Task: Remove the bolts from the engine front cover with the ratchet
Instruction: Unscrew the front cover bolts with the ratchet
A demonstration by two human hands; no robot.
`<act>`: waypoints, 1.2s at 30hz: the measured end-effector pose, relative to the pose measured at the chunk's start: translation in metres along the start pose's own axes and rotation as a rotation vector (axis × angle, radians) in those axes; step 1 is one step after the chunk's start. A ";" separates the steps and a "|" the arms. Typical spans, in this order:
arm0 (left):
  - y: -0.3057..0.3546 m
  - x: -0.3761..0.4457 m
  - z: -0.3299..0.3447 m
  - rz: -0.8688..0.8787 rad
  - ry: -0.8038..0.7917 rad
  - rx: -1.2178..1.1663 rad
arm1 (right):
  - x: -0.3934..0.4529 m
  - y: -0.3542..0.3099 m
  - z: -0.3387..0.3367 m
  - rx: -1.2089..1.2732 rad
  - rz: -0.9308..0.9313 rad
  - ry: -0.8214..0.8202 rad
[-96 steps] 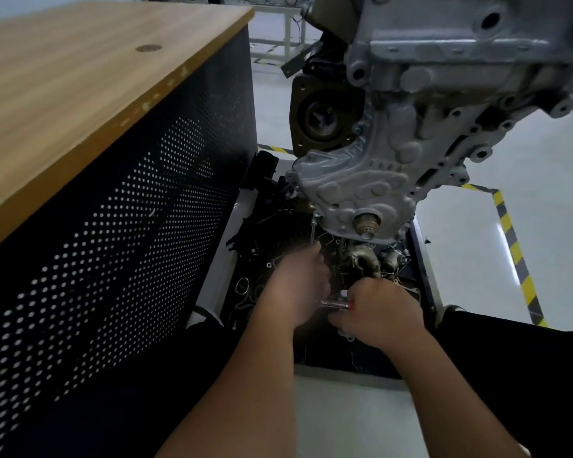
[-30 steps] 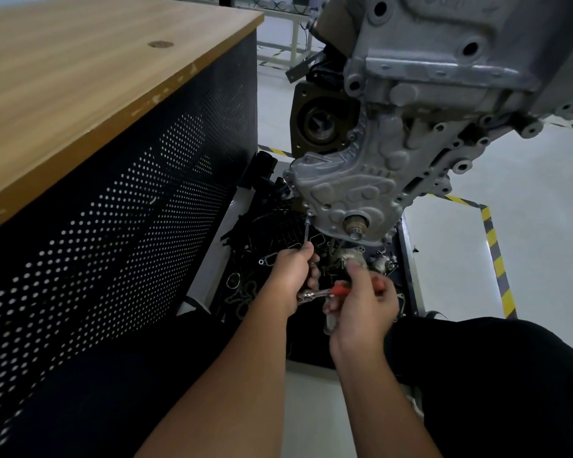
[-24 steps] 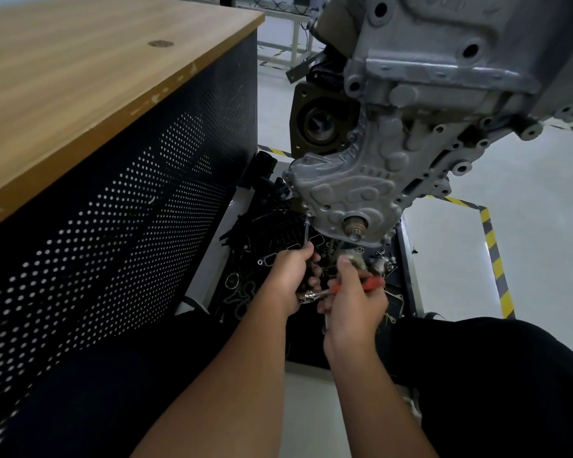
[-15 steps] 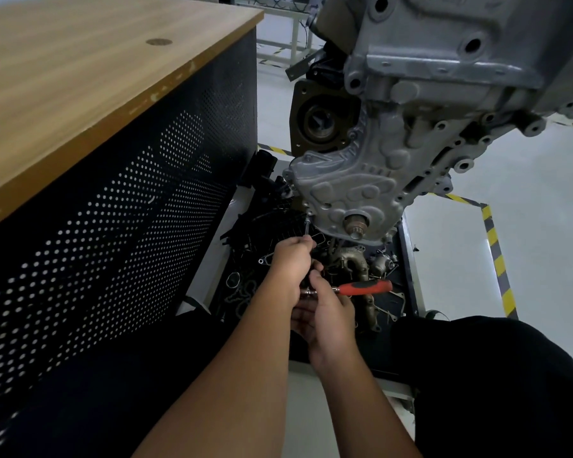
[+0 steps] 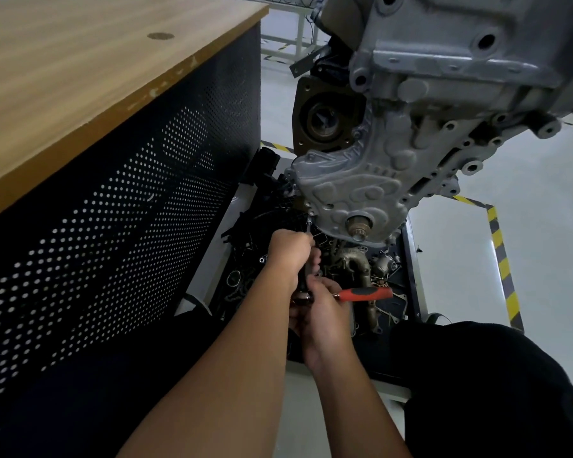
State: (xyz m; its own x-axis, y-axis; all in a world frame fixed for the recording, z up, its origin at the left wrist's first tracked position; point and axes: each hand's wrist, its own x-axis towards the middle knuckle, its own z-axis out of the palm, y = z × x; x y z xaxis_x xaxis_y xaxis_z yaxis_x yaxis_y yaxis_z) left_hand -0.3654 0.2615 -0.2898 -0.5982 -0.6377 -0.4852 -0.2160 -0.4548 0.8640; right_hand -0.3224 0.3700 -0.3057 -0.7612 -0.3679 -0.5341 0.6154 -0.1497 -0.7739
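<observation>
Ratchet (image 5: 364, 294) with red handle, held at its head by right hand (image 5: 325, 319); left hand (image 5: 290, 251) wrapped round extension bar (image 5: 309, 224) under front cover (image 5: 351, 193). Tray (image 5: 411, 259) below, full of metal parts. No readable writing.

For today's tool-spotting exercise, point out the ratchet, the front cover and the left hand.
ratchet (image 5: 364, 294), head view, on its red handle.
front cover (image 5: 351, 190), head view, on its ribbed grey face.
left hand (image 5: 290, 251), head view, on its back.

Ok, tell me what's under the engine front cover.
Below the front cover sits a dark tray of loose parts: a metal manifold, gaskets, black plastic pieces. Both hands and the ratchet cover the tray's middle.
</observation>
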 end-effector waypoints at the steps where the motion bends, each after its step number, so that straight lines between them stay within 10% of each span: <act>1: 0.003 0.003 0.001 -0.010 -0.011 -0.045 | 0.001 -0.002 -0.001 -0.002 0.012 -0.001; 6: 0.015 0.019 0.006 -0.016 -0.022 0.016 | -0.004 -0.007 0.000 0.025 0.056 0.073; 11: 0.009 0.024 0.012 -0.035 0.011 0.040 | -0.009 -0.042 -0.016 0.247 -0.313 0.430; 21: -0.018 -0.016 -0.023 -0.155 -0.447 -0.419 | 0.006 -0.078 -0.037 0.438 -0.115 0.174; 36: -0.008 0.001 -0.005 -0.045 -0.255 0.070 | 0.007 -0.052 -0.044 0.500 -0.004 0.139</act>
State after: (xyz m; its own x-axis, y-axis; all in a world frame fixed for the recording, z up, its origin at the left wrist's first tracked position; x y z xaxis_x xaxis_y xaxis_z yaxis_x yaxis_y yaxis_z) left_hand -0.3598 0.2613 -0.2979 -0.7602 -0.4361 -0.4815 -0.2947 -0.4291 0.8538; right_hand -0.3689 0.4154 -0.2837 -0.7630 -0.2457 -0.5979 0.6088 -0.5839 -0.5370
